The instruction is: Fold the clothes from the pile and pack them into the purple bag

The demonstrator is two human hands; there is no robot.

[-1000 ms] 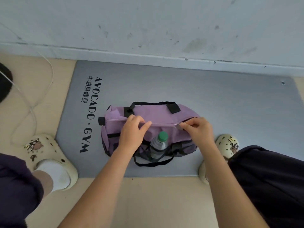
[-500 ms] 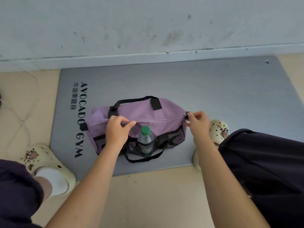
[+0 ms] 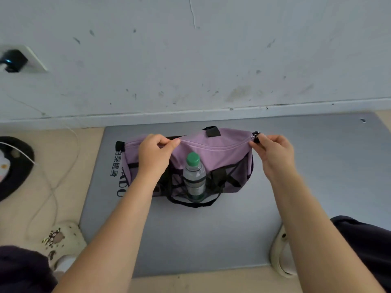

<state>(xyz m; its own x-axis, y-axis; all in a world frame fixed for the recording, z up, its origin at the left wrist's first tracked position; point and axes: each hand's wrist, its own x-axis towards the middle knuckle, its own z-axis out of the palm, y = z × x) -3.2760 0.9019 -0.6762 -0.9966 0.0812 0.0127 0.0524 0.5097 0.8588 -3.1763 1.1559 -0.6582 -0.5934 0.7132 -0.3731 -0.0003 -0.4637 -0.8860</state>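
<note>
Grey matting [image 3: 296,176] covers the floor along a scuffed pale wall [image 3: 190,60], and the purple bag [image 3: 222,153] lies on this mat close to the wall's baseboard, lengthwise from left to right. Its top zipper [image 3: 215,145] runs in a closed line across the bag from the left hand to the right end. The left hand [image 3: 155,154] sits on the bag's upper left part, thumb and fingers curled together, pinching a fold of purple fabric beside the zipper line. The right hand [image 3: 275,153] is at the bag's right end, fingers curled and pinching the small zipper pull [image 3: 255,136] there. A clear water bottle with a green cap [image 3: 193,175] stands in the black mesh pocket on the bag's near side, between the two hands. A black carry strap [image 3: 190,203] loops out on the mat just in front of the bag, and a black handle tab [image 3: 212,131] shows on the bag's far side. Black lettering [image 3: 115,163] printed on the mat is partly covered by the bag's left end. Left of the bag, off the mat, a white cable [image 3: 53,182] trails over the beige floor. A cream clog [image 3: 63,240] sits near the mat's front left corner, and another cream clog [image 3: 280,256] sits at the mat's front edge, to the right and well in front of the bag. High on the wall to the bag's far left, a black plug [image 3: 13,60] sits in a white socket.
</note>
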